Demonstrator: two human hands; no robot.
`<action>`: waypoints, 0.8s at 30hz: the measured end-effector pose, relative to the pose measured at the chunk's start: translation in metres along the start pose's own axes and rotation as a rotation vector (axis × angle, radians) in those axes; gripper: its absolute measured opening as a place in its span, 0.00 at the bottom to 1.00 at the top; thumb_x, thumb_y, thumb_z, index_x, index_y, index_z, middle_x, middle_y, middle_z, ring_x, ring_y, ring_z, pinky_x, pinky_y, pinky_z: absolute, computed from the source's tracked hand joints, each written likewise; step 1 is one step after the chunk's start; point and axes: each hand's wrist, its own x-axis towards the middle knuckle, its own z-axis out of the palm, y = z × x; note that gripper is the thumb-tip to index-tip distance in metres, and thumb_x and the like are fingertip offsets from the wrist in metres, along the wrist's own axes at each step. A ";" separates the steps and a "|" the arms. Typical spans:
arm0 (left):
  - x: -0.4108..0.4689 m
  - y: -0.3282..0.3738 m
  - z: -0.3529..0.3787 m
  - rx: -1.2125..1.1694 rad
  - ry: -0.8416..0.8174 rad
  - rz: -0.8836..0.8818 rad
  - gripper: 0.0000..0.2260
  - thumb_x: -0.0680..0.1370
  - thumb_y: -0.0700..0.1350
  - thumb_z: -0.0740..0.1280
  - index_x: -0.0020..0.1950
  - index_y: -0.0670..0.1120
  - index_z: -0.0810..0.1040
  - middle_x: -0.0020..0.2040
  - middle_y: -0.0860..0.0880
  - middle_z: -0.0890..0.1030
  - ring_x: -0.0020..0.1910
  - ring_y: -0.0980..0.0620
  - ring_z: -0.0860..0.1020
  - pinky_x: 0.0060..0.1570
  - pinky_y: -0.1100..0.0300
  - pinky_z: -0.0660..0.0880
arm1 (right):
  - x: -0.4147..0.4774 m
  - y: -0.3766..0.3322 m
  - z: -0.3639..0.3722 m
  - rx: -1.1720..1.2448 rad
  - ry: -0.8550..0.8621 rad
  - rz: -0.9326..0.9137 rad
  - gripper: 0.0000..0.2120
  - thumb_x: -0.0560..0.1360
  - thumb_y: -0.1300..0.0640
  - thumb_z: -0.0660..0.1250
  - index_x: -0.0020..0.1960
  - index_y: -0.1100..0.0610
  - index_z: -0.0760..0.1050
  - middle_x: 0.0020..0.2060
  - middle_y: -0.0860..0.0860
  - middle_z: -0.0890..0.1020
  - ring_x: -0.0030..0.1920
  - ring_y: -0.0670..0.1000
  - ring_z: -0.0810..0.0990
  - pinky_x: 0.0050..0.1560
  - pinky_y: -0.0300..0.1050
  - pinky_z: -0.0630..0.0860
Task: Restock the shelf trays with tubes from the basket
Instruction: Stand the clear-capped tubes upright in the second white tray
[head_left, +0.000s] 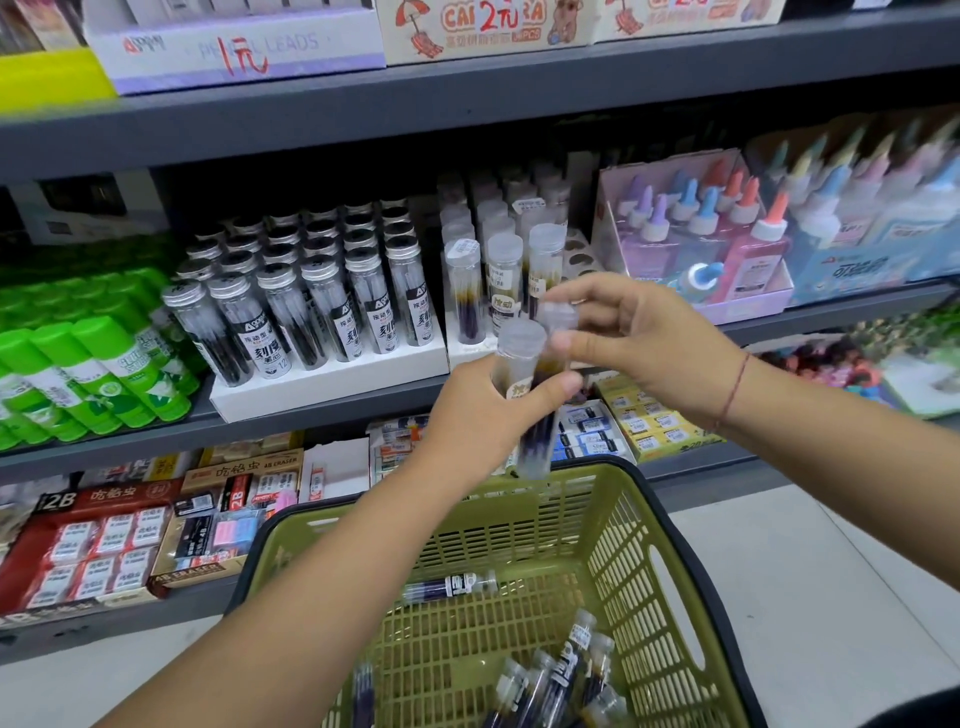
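Stationery shelf (156, 441) ahead, green basket (675, 519) below holding spare tubes (561, 670). Left hand (483, 410) grip clamped round two tubes (519, 364); right hand (639, 343) pinches one cap. Next, probably: seat it upright in white tray (470, 352).

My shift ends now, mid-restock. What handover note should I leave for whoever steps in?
Left hand grips two clear-capped tubes upright above the basket.
Right hand pinches the cap of one of them.
Done: the tray already holds several tubes; empty holes show on its right.
Left: slot the held pair, then the loose tubes lying in the basket.
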 end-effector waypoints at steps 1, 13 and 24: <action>0.001 -0.002 -0.001 0.029 0.052 0.015 0.14 0.72 0.55 0.73 0.52 0.49 0.83 0.46 0.52 0.85 0.47 0.53 0.82 0.51 0.56 0.76 | 0.004 -0.001 -0.006 -0.001 0.043 -0.008 0.14 0.72 0.65 0.68 0.56 0.56 0.74 0.45 0.55 0.83 0.41 0.46 0.82 0.44 0.39 0.79; 0.015 -0.029 -0.015 0.393 0.218 0.164 0.19 0.74 0.55 0.71 0.64 0.50 0.79 0.50 0.71 0.65 0.61 0.55 0.71 0.62 0.63 0.66 | 0.099 0.012 -0.062 -0.368 0.549 -0.233 0.17 0.71 0.58 0.70 0.57 0.58 0.72 0.40 0.45 0.77 0.40 0.44 0.76 0.50 0.40 0.75; 0.019 -0.032 -0.020 0.359 0.217 0.171 0.16 0.74 0.55 0.71 0.60 0.51 0.81 0.50 0.70 0.68 0.61 0.54 0.72 0.64 0.56 0.69 | 0.133 0.021 -0.063 -0.403 0.543 -0.227 0.14 0.70 0.60 0.72 0.50 0.51 0.69 0.38 0.45 0.77 0.35 0.36 0.75 0.46 0.33 0.74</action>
